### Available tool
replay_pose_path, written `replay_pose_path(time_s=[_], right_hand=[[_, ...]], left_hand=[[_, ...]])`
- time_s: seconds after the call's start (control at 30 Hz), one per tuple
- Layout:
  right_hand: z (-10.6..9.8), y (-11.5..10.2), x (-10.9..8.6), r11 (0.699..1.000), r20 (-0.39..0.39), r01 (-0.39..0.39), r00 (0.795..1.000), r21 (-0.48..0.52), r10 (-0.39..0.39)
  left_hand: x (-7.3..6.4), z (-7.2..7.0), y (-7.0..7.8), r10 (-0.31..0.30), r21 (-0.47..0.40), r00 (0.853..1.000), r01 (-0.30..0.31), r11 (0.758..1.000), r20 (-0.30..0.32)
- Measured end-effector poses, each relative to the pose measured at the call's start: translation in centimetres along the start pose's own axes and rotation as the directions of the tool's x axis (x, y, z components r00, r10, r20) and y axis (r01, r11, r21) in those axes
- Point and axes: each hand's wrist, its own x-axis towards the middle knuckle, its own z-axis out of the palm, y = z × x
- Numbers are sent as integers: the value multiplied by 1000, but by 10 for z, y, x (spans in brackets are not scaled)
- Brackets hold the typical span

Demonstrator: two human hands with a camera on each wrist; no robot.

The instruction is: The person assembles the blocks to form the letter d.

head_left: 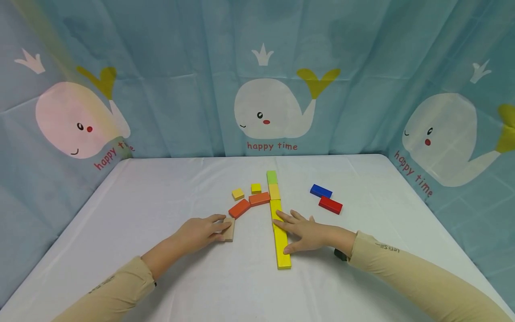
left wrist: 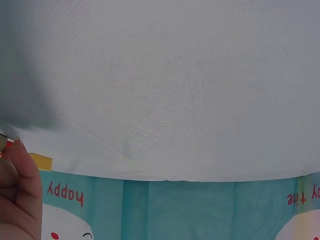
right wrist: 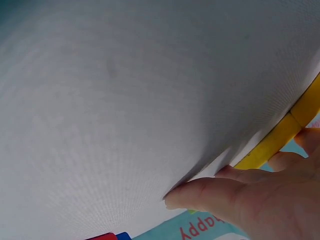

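My left hand (head_left: pixel 201 233) pinches a plain wooden block (head_left: pixel 229 231) between thumb and fingers at the lower end of a curve of blocks. Above it lie two orange blocks, the lower one (head_left: pixel 239 209) slanted and the upper one (head_left: pixel 259 199) reaching the straight row. My right hand (head_left: pixel 307 233) lies with fingers spread over the long yellow blocks (head_left: pixel 283 260), its fingertips on them. Farther along the same row come a pale yellow block (head_left: pixel 274 192) and a green block (head_left: pixel 272 177). In the left wrist view only part of the left hand (left wrist: pixel 22 195) shows.
Two small yellow blocks (head_left: pixel 255 188) sit just beyond the orange ones. On the right lie a blue block (head_left: pixel 321 191) and a red block (head_left: pixel 331 205). A dark green block (head_left: pixel 340 255) is partly hidden by the right sleeve. A whale-print curtain (head_left: pixel 209 112) encloses the white table (head_left: pixel 181 188).
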Motion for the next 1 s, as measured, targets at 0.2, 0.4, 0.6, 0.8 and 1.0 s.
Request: replay_pose_path(time_s=[0.2,0.4,0.6,0.8,1.0], right_hand=[[0,0,1,1000,-3,5,1000,0,-5],[0,1,1,1000,-4,9,1000,6,-9],[-1,0,0,1000,1,11,1000,10,-11],[-1,0,0,1000,2,0,1000,3,0],[-1,0,0,1000,5,-1,1000,2,1]], left_hand=[[0,0,0,20,11,999,-20,1000,-27],[0,-1,1,9,-2,1000,-9,1000,-10],[3,-3,1,-35,-45,999,37,998,41],[4,-4,2,-59,-61,995,64,996,80],[4,-5,3,-72,-68,993,79,995,96]])
